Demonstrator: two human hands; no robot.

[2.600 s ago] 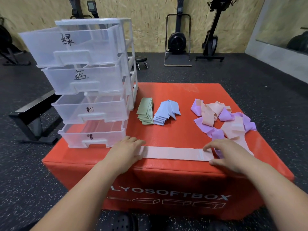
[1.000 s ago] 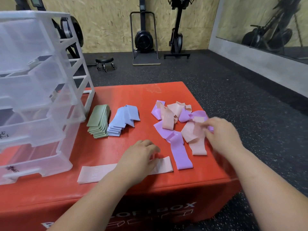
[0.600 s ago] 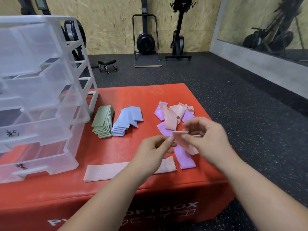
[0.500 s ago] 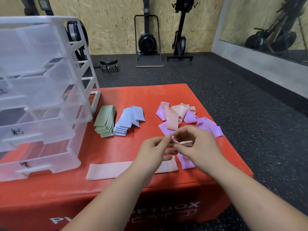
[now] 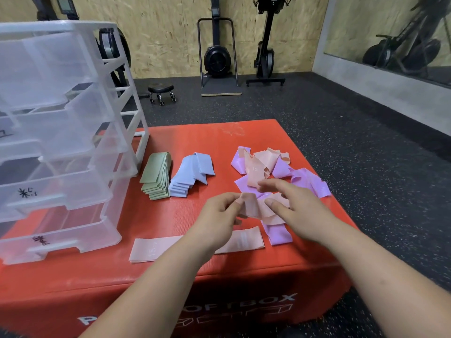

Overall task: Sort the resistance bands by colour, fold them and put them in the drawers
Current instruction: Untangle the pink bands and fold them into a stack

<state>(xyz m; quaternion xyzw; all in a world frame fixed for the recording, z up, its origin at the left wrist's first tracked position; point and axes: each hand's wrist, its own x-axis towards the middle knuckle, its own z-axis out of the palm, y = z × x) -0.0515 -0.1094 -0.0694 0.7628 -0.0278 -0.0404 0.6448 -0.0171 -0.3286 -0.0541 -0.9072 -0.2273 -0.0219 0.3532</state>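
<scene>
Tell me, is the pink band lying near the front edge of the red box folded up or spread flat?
Spread flat. The pink band lies stretched full length along the red box, partly hidden under the left forearm.

Red tabletop [image 5: 207,142]; sage-green stack [image 5: 156,178], pale-blue stack [image 5: 192,173], a pink-and-lilac heap [image 5: 275,167] at centre right, clear drawers [image 5: 61,142] with black handwritten marks at left.

Even indoor light, soft shadows, wide-angle edge warp, slight blur.
</scene>
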